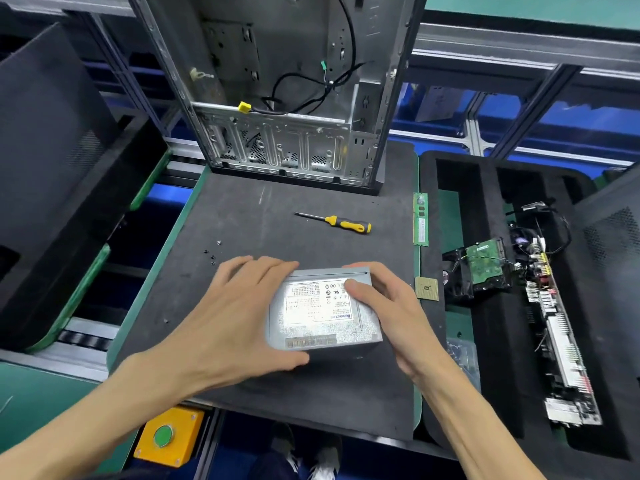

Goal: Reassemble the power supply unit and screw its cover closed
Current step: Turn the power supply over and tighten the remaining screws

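Note:
A grey metal power supply unit (323, 318) with a white label on top lies on the dark foam mat (277, 209). My left hand (235, 317) clasps its left side, fingers over the far edge and thumb along the near edge. My right hand (384, 306) grips its right side, thumb resting on the label. A yellow-and-black screwdriver (337, 223) lies on the mat beyond the unit, untouched. Several small dark screws (212, 252) lie loose on the mat to the upper left of my left hand.
An open computer case (277, 98) stands upright at the mat's far edge. A RAM stick (420, 220) and a CPU chip (427, 288) lie at the mat's right edge. A black foam tray (485, 358) on the right holds a hard drive and motherboard. A yellow button box (169, 436) sits below.

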{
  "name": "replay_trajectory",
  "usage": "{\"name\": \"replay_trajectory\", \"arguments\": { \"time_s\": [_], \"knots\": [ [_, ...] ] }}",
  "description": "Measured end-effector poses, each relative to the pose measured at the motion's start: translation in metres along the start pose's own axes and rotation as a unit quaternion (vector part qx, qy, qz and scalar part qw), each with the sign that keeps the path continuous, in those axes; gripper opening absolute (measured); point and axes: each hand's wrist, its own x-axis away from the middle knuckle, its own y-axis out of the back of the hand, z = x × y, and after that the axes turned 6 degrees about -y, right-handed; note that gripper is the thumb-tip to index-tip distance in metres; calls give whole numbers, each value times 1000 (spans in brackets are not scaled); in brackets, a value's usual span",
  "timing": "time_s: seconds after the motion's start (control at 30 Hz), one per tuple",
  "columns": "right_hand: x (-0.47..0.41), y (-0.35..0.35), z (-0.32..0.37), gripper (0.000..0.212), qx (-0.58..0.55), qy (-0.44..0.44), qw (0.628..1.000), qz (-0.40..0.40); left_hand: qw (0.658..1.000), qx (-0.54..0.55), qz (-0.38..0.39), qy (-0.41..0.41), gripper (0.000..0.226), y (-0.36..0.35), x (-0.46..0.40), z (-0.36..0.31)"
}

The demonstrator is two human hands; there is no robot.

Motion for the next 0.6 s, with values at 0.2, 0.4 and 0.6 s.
{"name": "replay_trajectory", "arguments": {
  "time_s": [0.2,0.4,0.6],
  "knots": [
    [9,12,-17,86,54,46,990,124,998,-41,-36,-42,93,5,-7,0],
    [3,5,-40,113,84,97,985,113,998,-35,-36,-37,94,5,-7,0],
    [-3,10,-45,110,88,133,985,61,983,172,-3,59,123,-10,19,35]
  ]
}}
